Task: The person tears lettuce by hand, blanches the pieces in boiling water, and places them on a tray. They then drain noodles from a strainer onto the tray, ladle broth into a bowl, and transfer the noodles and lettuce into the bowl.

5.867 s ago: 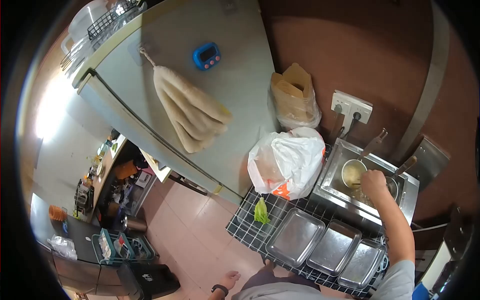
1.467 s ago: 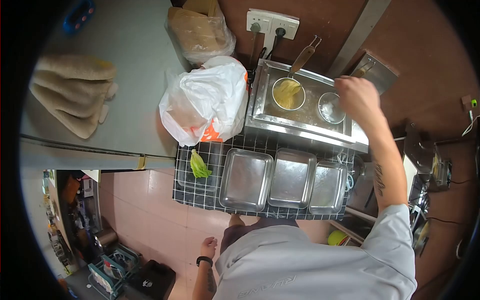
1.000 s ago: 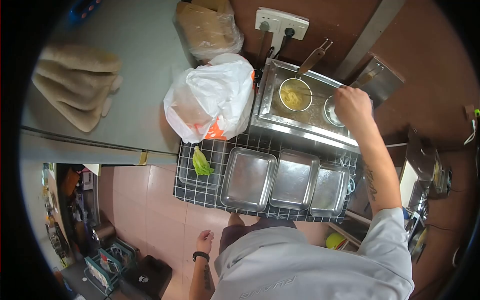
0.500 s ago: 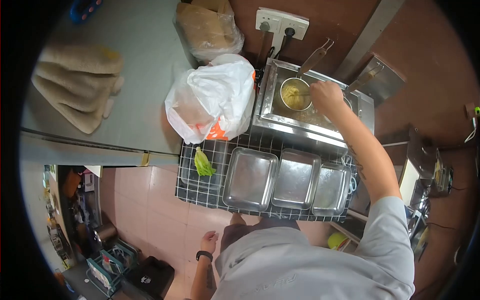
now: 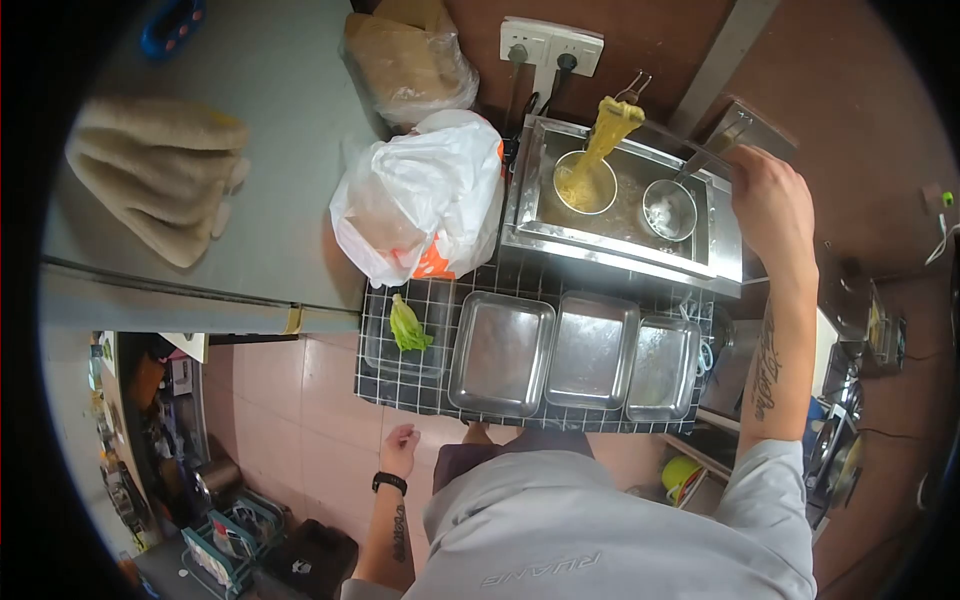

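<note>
My right hand [image 5: 768, 198] is raised over the right end of the steel noodle boiler [image 5: 620, 250] and grips long chopsticks [image 5: 680, 145]. The chopsticks lift a strand of yellow noodles [image 5: 608, 130] up out of the left strainer basket [image 5: 583, 184]. A second strainer basket [image 5: 668, 209] sits in the water to the right, holding something pale. My left hand [image 5: 400, 448] hangs by my side near the floor, fingers loose, holding nothing; a black band is on its wrist.
Three steel trays [image 5: 590, 352] lie on the black tiled counter [image 5: 400, 385], with a lettuce leaf [image 5: 406, 327] in a clear container. A white plastic bag [image 5: 425, 200] and a brown bag [image 5: 405, 62] stand left of the boiler. A wall socket [image 5: 552, 45] and a fridge with towel [image 5: 155, 180].
My right hand has pulled back from the left basket to the right and upward, drawing the noodles up out of the basket on the chopsticks.
</note>
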Motion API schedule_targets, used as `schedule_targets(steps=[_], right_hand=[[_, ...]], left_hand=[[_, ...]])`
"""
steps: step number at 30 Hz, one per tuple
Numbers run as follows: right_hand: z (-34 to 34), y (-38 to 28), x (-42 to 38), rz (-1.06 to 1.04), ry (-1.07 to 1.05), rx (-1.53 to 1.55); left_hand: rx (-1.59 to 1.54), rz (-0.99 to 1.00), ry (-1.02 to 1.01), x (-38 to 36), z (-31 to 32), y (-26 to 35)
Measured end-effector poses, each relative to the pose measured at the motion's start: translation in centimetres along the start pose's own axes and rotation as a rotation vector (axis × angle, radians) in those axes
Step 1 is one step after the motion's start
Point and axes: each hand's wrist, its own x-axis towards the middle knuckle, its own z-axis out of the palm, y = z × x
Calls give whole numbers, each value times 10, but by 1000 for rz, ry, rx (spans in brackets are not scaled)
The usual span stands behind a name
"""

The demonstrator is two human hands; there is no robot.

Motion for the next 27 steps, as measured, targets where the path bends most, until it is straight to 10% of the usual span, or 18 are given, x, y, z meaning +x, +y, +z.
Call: schedule_targets(steps=[9,16,19,21,27], right_hand=[[111,-9,-37,27,-296,-10],[89,-20,-206,332,-341,608],[144,-37,-303,374,-553,656],[196,-41,-353,360,-572,543],[254,-61,-354,241,-519,240]], left_hand=[[-59,268,331,94,5,109],[233,209,566,176,33,165],[213,49,400,196,27,152],[-664,-106,-114,195,16,147],[-999,3,-344,74,14,205]])
